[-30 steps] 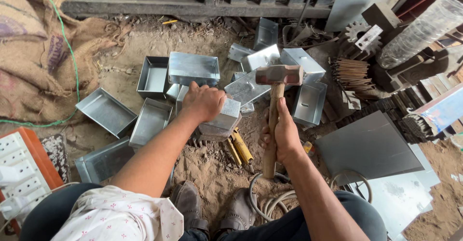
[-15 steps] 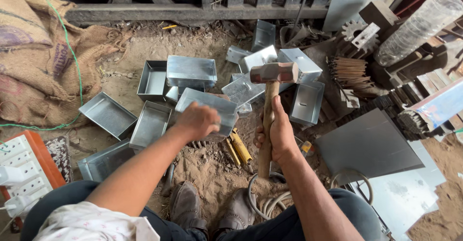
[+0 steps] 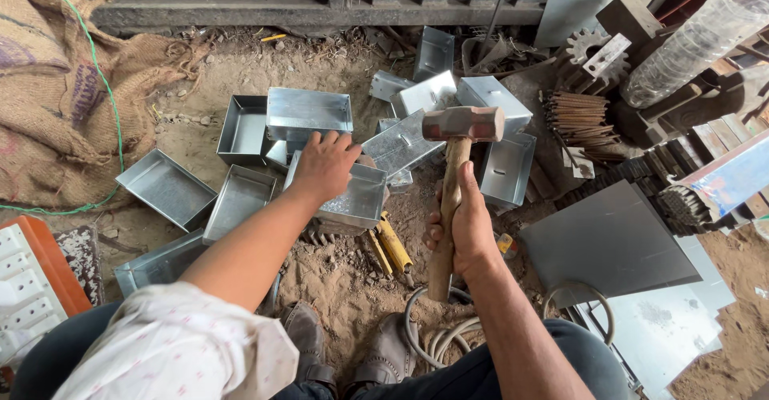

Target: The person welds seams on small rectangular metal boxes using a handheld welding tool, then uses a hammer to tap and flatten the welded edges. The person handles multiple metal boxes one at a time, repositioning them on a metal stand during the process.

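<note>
Left hand (image 3: pixel 323 166) flat, fingers open, on tray (image 3: pixel 352 200); right hand (image 3: pixel 465 228) grip closed round upright hammer (image 3: pixel 452 176).

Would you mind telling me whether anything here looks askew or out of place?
The metal trays lie scattered on the dirt at mixed angles, some overlapping. The left hand rests on one tray; the right hand holds a hammer upright. Nothing looks spilled.

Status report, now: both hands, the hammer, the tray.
Right hand grip shut on hammer, head raised. Left hand flat on metal tray. Yellow-handled pliers lie on the dirt beside it.
</note>
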